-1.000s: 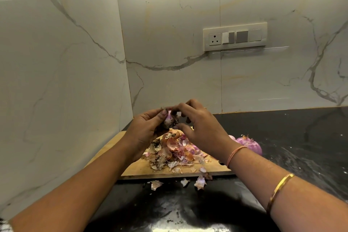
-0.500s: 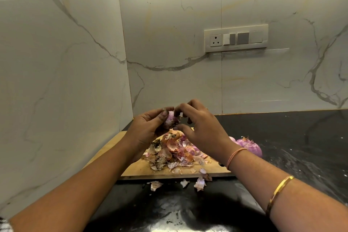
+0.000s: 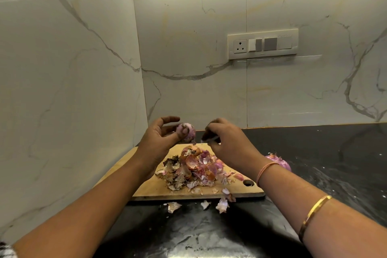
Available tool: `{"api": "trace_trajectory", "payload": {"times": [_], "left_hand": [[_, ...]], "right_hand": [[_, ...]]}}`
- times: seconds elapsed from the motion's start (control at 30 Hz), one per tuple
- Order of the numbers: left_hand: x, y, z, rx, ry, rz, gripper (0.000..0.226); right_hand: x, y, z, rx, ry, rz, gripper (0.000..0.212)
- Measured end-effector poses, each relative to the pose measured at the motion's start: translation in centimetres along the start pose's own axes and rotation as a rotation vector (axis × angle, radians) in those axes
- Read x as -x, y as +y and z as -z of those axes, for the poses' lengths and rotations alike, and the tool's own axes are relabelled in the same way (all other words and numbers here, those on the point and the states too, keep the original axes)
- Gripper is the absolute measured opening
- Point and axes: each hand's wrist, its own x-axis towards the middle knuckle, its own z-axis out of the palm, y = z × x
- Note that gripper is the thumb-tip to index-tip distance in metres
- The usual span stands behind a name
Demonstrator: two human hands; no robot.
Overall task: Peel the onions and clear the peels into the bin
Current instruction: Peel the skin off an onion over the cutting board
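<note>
My left hand grips a small pink onion above the far end of a wooden cutting board. A short gap to the right, my right hand pinches a thin strip of peel between its curled fingers. Below both hands a pile of brown and purple onion peels covers the board's middle. A peeled purple onion lies on the black counter behind my right wrist, partly hidden.
Three loose peel scraps lie on the black counter just in front of the board. Marble walls close in on the left and at the back, with a socket and switch panel. No bin is in view.
My hands were together on the onion. They have now drawn apart, the right hand pulling away to the right with a piece of peel, and the onion shows more clearly in my left.
</note>
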Motion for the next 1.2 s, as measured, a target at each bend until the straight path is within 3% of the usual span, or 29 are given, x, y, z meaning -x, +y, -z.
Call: {"api": "trace_trajectory", "payload": {"times": [0.2, 0.33, 0.5, 0.6, 0.8, 1.2], "left_hand": [[0.1, -0.2, -0.3, -0.221, -0.017, -0.111, 0.04], [0.4, 0.0, -0.5, -0.342, -0.008, -0.192, 0.051], [0.6, 0.3, -0.9, -0.313, -0.018, -0.238, 0.05], [0.6, 0.4, -1.0, -0.266, -0.061, -0.225, 0.057], [0.7, 0.4, -0.8, -0.196, -0.089, -0.193, 0.052], [0.7, 0.9, -0.9, -0.271, 0.018, -0.136, 0.048]], "right_hand": [[-0.3, 0.0, 0.1, 0.002, 0.051, 0.012, 0.019], [-0.1, -0.3, 0.1, -0.219, 0.118, -0.016, 0.023], [0.2, -0.2, -0.8, -0.49, -0.082, -0.115, 0.036], [0.1, -0.2, -0.8, -0.663, -0.083, -0.205, 0.023], [0.1, -0.3, 0.0, -0.976, -0.03, -0.369, 0.026], [0.3, -0.3, 0.0, -0.929, -0.056, -0.342, 0.031]]}}
